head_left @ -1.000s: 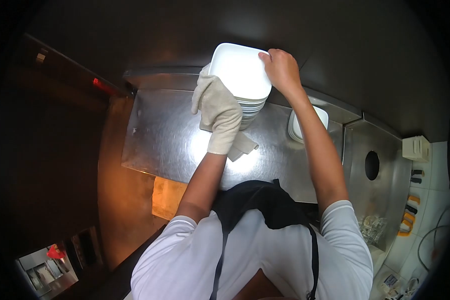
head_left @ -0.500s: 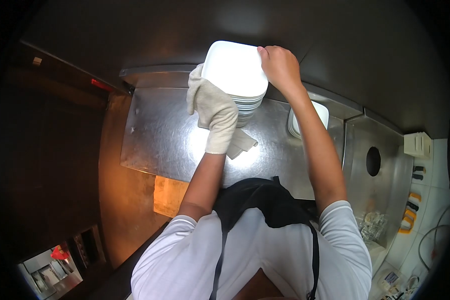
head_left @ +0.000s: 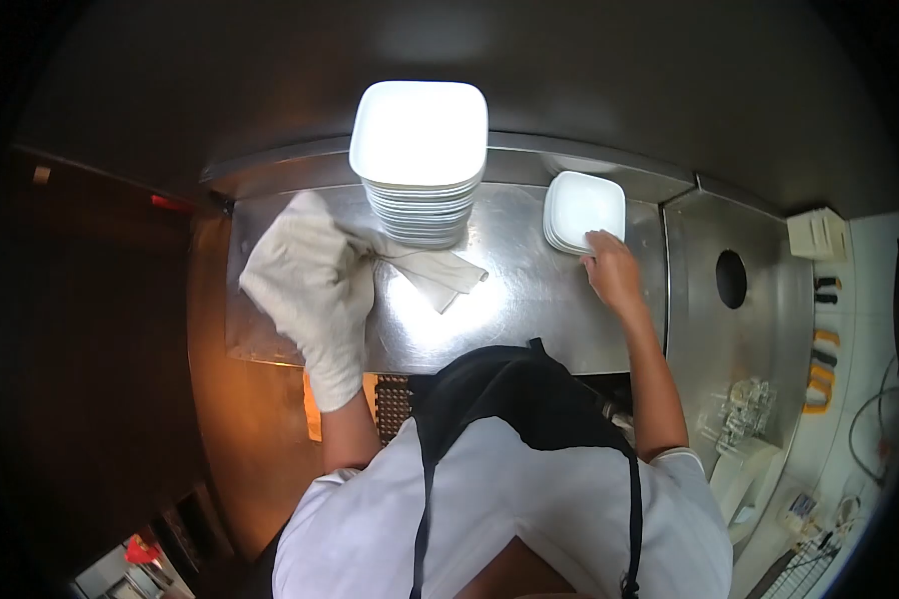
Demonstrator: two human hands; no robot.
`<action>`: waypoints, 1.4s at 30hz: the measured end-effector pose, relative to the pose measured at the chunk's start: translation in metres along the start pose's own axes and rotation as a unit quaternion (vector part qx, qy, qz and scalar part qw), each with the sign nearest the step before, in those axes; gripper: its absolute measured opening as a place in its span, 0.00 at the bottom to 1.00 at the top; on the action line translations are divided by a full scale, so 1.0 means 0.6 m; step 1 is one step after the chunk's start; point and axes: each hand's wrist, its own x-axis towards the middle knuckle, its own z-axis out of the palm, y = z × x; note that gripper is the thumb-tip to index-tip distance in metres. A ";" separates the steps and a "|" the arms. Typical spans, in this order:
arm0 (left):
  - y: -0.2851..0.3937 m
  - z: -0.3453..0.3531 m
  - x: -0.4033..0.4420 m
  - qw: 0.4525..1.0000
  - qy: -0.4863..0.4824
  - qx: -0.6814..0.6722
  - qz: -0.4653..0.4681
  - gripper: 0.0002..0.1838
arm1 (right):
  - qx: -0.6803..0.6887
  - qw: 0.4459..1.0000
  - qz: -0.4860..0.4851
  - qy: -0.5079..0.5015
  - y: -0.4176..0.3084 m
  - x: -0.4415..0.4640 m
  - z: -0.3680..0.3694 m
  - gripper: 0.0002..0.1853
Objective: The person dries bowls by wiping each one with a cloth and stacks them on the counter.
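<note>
My left hand (head_left: 315, 285) is covered by pale, thick cloth that reaches to the wrist, so its fingers are hidden. It is over the left part of the metal counter, apart from a tall stack of white square plates (head_left: 420, 135). At the foot of that stack a beige cloth (head_left: 440, 275) lies crumpled, partly behind the covered hand. My bare right hand (head_left: 614, 275) is at the near right corner of a short stack of small white square dishes (head_left: 581, 205). Its fingers bend over the rim, with the thumb lower at the outer side.
The steel counter (head_left: 529, 309) has a raised back ledge (head_left: 529, 150). At right is a steel surface with a round dark hole (head_left: 731, 280). Beyond it are a cream container (head_left: 817, 235), yellow-handled tools (head_left: 821, 379) and a cluster of clear items (head_left: 744, 409).
Both hands have left the tall plate stack. My left hand has moved left and nearer me; my right hand has come down to the small dishes. The tall stack sits further left in view.
</note>
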 end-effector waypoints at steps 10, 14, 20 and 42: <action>0.048 -0.014 -0.095 0.955 -0.058 -0.262 -0.130 0.14 | 0.031 0.999 -0.014 0.023 0.010 0.001 -0.003 0.05; 0.048 -0.009 -0.111 0.942 -0.083 -0.294 -0.142 0.15 | 0.096 0.995 -0.036 0.016 0.019 0.005 -0.005 0.06; 0.046 -0.004 -0.121 0.931 -0.100 -0.317 -0.149 0.17 | 0.068 0.994 -0.068 0.057 0.001 0.001 -0.011 0.06; 0.025 0.003 -0.142 0.908 -0.112 -0.369 -0.164 0.25 | -0.052 0.995 -0.054 0.059 -0.080 0.070 0.068 0.08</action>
